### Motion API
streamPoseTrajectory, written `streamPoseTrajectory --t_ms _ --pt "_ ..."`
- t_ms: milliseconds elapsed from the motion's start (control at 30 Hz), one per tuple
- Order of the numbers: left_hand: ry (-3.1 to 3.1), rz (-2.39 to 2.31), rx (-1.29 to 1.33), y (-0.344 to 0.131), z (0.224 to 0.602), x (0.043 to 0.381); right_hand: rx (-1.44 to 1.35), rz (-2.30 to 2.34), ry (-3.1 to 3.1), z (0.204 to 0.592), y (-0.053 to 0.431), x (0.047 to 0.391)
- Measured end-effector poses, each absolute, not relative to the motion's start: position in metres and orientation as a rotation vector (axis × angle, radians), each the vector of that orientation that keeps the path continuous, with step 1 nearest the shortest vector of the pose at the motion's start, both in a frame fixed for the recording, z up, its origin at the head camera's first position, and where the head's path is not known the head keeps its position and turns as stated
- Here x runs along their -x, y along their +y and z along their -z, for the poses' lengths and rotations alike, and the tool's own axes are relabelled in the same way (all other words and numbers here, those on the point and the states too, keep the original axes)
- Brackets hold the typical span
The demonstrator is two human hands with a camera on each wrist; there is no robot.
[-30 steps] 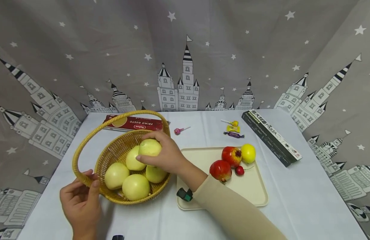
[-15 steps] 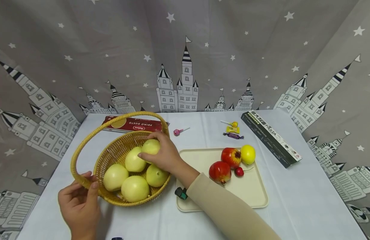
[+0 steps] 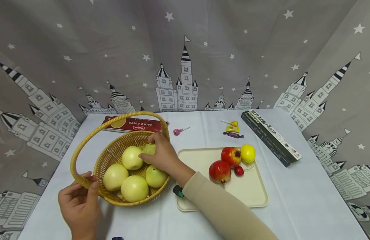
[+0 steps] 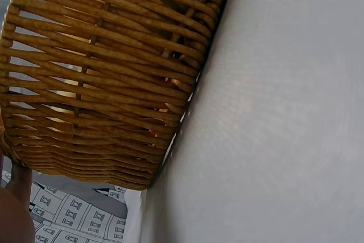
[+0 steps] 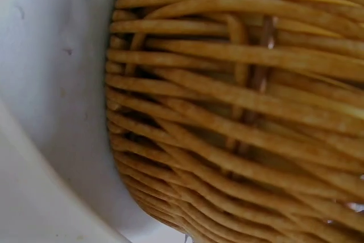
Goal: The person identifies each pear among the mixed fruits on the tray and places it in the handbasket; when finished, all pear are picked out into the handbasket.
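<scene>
A round wicker basket with a tall arched handle stands on the left of the table. My left hand pinches the foot of that handle at the near-left rim. Over the right side of the basket, my right hand holds a yellow-green apple, thumb on its left side and the fingers partly covering it. Several more such apples lie around it, among them one close to the thumb and one below the palm. Both wrist views show mostly the woven basket wall.
Right of the basket lies a cream tray with two pomegranates, a lemon and a cherry. Behind are a red box, a pink lollipop, a few sweets and a black pasta box.
My right hand has lowered its apple deeper into the basket, toward the back right. The apple beside it has shifted slightly left. My left hand keeps its hold on the handle.
</scene>
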State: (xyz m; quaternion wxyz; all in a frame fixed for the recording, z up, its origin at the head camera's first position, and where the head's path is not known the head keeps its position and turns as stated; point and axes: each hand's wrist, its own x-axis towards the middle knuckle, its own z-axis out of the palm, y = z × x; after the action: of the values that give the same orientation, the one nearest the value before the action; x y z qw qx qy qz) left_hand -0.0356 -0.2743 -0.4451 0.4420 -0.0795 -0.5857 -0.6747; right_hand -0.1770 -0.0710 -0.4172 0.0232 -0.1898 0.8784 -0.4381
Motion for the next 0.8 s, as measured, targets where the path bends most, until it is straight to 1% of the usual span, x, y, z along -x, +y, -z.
streamPoseTrajectory --t_ms 167,467,633,800 --pt "-1.562 1.582 0.142 -0.276 0.446 0.034 0.554 1.405 2.691 0.416 -0.070 0.176" --pt "-1.526 1.615 0.147 -0.275 0.447 0.036 0.595 1.603 2.538 0.411 -0.059 0.173" --pt "-1.483 1.642 0.158 -0.276 0.450 0.037 0.696 1.675 2.441 0.403 -0.037 0.164" --pt "-1.481 1.645 0.121 -0.279 0.456 0.038 0.715 1.784 2.333 0.397 0.000 0.156"
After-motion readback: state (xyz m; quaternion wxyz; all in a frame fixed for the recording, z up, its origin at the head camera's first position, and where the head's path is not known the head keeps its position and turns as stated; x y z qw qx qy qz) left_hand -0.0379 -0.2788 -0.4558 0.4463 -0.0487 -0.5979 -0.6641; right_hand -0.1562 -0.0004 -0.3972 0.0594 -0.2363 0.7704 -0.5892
